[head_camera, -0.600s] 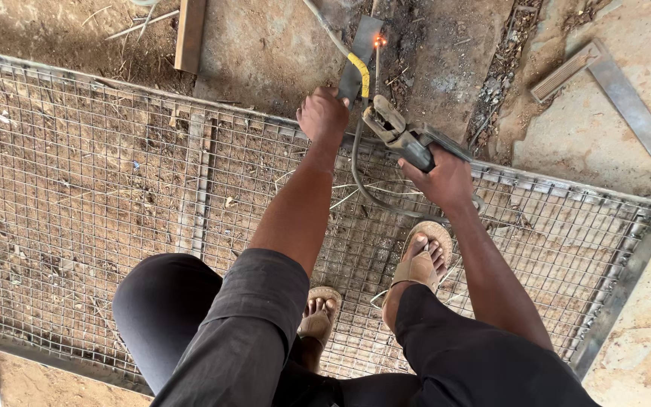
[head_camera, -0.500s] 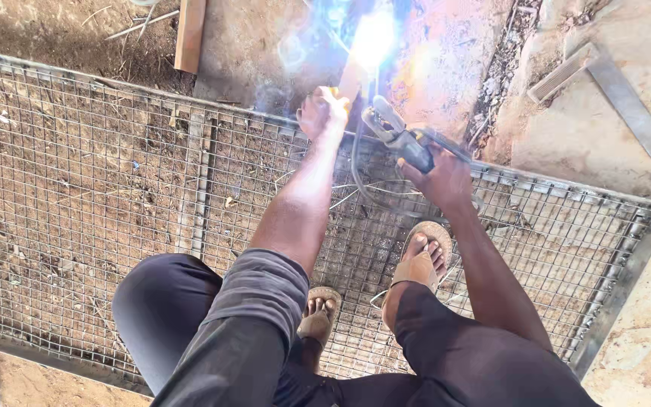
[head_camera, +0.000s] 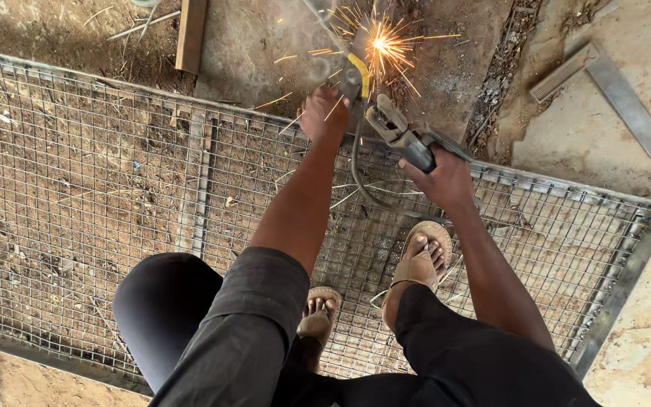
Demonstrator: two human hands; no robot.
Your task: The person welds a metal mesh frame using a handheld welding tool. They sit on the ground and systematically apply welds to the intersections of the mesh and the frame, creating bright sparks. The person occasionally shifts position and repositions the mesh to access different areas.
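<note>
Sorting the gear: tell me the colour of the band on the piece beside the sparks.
Yellow band, clearest in the head view, just past the left hand.
</note>
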